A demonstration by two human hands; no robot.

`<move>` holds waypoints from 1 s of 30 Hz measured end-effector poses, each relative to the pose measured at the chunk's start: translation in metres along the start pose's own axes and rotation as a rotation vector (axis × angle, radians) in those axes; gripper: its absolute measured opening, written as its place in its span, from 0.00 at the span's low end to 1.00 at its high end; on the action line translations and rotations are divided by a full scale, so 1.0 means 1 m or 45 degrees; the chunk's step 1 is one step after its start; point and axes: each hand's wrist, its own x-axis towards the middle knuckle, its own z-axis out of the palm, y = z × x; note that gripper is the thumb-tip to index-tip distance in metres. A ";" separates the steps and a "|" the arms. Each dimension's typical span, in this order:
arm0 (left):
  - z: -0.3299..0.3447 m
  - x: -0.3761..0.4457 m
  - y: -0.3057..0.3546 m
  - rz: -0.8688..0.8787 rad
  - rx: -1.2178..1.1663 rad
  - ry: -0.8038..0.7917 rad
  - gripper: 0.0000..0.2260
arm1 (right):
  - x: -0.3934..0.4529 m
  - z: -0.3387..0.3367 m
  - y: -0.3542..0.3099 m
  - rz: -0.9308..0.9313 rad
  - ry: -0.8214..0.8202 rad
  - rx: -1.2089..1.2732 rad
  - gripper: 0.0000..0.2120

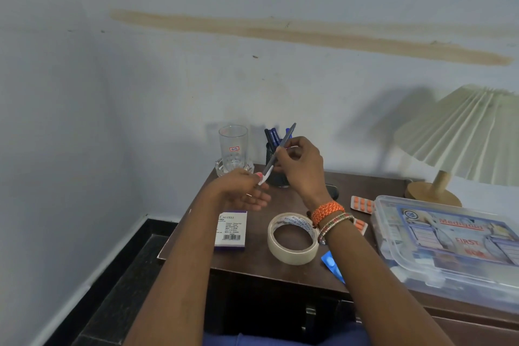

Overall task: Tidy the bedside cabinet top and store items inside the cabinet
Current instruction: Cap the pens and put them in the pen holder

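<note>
Right hand (300, 161) pinches one grey pen (280, 150) above the worktop (261, 258); left hand (243, 189), fingers relaxed, touches its white tip. Also present: one glass (233, 147), one tape roll (292, 239), one notepad (230, 229), one first-aid box (449, 236), one lamp (463, 135).

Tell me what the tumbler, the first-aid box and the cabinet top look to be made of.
Tumbler: clear glass, going by how the wall shows through it and its thick, heavy-looking base. First-aid box: transparent, slightly cloudy plastic, likely moulded; the printed insert shows through the lid. Cabinet top: dark brown wood or wood-look laminate with a smooth satin sheen; which one cannot be told.
</note>
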 end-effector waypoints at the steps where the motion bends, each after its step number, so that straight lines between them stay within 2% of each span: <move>1: 0.000 -0.001 0.001 -0.016 -0.057 -0.008 0.13 | -0.001 -0.002 0.001 0.003 -0.001 0.043 0.03; 4: 0.000 -0.001 0.003 -0.006 -0.162 0.064 0.11 | -0.003 -0.008 0.003 0.021 -0.013 0.190 0.04; 8: 0.000 0.002 0.003 -0.018 -0.217 0.211 0.07 | -0.002 -0.012 0.004 -0.034 0.011 0.237 0.06; 12: 0.001 0.002 0.004 -0.036 -0.291 0.205 0.11 | -0.001 -0.009 0.006 -0.082 0.026 0.238 0.09; 16: 0.004 0.006 0.003 -0.048 -0.235 0.225 0.16 | -0.001 -0.006 0.011 -0.119 0.039 0.160 0.08; 21: 0.009 0.006 0.001 -0.025 -0.134 0.196 0.13 | 0.003 -0.002 0.017 -0.212 0.162 0.028 0.06; 23: 0.012 0.006 0.002 0.028 -0.101 0.165 0.11 | 0.006 -0.003 0.017 -0.226 0.253 0.015 0.12; 26: 0.017 0.007 0.003 0.117 -0.038 0.164 0.08 | 0.014 -0.005 0.016 -0.254 0.387 0.041 0.26; 28: 0.018 0.010 0.001 0.194 0.049 0.220 0.08 | 0.023 -0.007 0.014 -0.310 0.423 0.035 0.36; 30: 0.019 0.016 -0.002 0.342 0.237 0.333 0.09 | 0.032 -0.007 0.015 -0.370 0.426 -0.013 0.38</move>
